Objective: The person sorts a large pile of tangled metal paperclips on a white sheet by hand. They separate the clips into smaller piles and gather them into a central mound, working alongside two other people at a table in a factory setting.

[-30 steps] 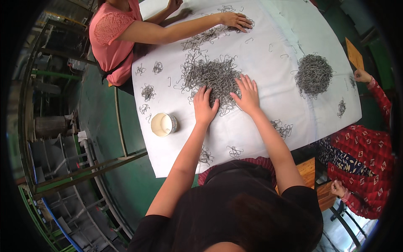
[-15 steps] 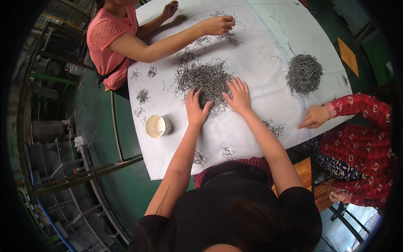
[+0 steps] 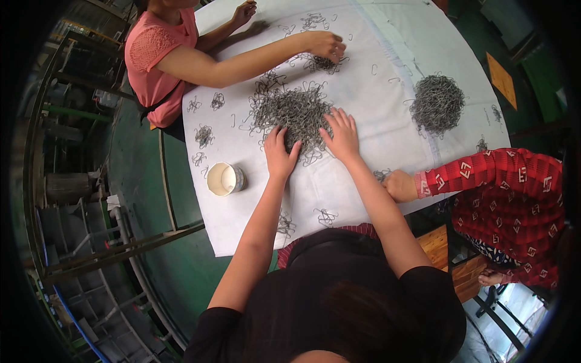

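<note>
head view: a large tangled heap of thin grey wire hooks [image 3: 290, 115] lies on the white sheet over the bench [image 3: 363, 199], straight ahead of the person and just beyond both hands. the left hand [image 3: 279, 154] lies flat, palm down, fingers spread, with its fingertips on the heap's near edge. the right hand [image 3: 342, 134] lies the same way, touching the heap's near right edge (neither hand is closed on anything; both are open and pressing flat). the two hands sit side by side, a little apart, about equally near the heap, which spreads slightly wider than deep, its longer run going left to right. both forearms reach up from the lower edge, nearly straight, angled toward each other.

left of the left hand stands a small round white cup [image 3: 224, 179], apart from it. a second, denser grey pile [image 3: 437, 103] lies well off to the right. a person in a pink top [image 3: 154, 54] reaches over small clumps at the far side, and a red patterned sleeve [image 3: 496, 181] comes in at the right edge.
</note>
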Motion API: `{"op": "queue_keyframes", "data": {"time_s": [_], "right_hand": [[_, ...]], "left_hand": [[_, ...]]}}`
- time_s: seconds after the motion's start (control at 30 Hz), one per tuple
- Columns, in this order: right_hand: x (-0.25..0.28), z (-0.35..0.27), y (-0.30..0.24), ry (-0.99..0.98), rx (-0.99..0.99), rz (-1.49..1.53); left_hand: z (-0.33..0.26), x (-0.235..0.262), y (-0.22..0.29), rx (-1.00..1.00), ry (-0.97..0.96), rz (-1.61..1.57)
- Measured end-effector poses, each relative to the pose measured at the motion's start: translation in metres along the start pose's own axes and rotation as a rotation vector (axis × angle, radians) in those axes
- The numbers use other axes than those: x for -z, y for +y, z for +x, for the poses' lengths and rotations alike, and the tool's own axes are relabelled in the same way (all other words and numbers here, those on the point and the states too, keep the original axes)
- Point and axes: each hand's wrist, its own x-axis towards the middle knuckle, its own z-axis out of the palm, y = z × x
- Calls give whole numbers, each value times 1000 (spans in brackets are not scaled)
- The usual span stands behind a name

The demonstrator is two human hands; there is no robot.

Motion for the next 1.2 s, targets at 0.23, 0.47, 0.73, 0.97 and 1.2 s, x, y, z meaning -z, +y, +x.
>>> {"op": "queue_keyframes", "data": {"time_s": [0.23,0.47,0.73,0.97,1.2], "right_hand": [[-12,9,-12,55,-84,-148],[16,67,-29,-144,-364,11],[-13,151,18,73,-252,-65],[-18,212,36,-193,-214,-238],[30,217,85,-47,-420,772]], "left_hand": [[1,-2,2,-2,7,12],[2,-1,1,0,-2,49],[5,2,4,15,-20,30],[5,1,1,26,-13,14],[3,4,0,48,-6,-15]]}}
